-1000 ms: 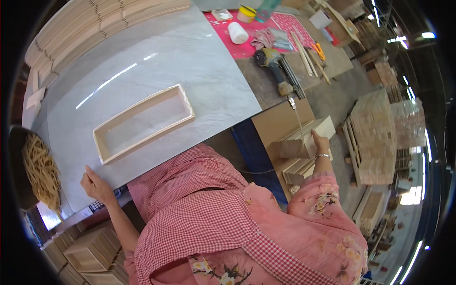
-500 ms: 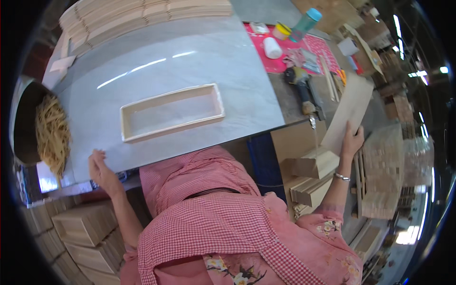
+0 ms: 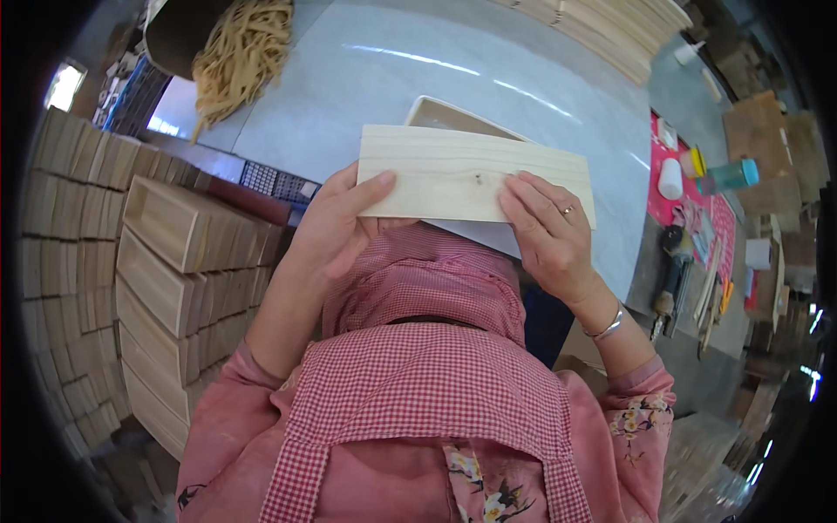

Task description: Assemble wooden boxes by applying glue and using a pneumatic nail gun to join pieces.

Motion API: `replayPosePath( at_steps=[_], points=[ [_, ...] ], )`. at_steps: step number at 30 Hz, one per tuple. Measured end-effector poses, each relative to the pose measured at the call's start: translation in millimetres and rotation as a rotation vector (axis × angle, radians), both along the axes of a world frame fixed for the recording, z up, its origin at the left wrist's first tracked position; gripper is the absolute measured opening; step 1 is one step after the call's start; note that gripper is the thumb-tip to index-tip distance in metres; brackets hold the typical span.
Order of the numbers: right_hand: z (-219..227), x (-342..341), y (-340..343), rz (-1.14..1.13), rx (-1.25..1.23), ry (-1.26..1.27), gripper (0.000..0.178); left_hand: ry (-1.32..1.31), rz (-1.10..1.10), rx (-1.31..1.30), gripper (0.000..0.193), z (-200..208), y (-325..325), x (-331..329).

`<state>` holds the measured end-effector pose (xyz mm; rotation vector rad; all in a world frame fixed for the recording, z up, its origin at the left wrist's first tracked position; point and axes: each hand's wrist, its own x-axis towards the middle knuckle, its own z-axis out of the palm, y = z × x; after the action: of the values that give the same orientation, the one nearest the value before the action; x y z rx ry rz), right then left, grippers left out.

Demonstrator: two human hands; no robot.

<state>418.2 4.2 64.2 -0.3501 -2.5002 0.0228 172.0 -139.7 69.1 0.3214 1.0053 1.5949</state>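
Observation:
A flat, pale wooden board [image 3: 436, 166] with a small dark knot is held level in front of my body. My left hand [image 3: 336, 213] grips its left end, thumb on the top face and fingers underneath. Toward the right end, my right hand [image 3: 549, 222] is closed on the board, fingers lying over its face near the lower edge. Behind the board, a shallow rectangular wooden box [image 3: 462, 118] rests on the table [image 3: 366, 96]; the board hides most of it.
A bundle of tan bands [image 3: 244, 61] spills from a dark container at the far left. Stacked wooden boxes [image 3: 166, 218] stand at my left. Thin wood pieces [image 3: 602, 35] lie at the back. On the right are a power tool [image 3: 671, 279], a teal bottle [image 3: 732, 176] and a white bottle [image 3: 670, 179].
My right hand has brought the board from the right side to in front of me. My left hand, free before, now holds its other end. The view has turned left.

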Motion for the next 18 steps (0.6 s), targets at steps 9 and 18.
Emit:
replayPosePath(
  at_steps=[9,18],
  points=[
    [21.8,19.0,21.8,-0.129,-0.140,-0.193,0.064,0.065,-0.108,0.064,0.041,-26.5,17.5,-48.5],
    [31.8,30.5,31.5,-0.264,-0.257,-0.230,0.084,0.096,-0.165,0.132,0.037,-21.7,58.4,-60.0]
  ],
)
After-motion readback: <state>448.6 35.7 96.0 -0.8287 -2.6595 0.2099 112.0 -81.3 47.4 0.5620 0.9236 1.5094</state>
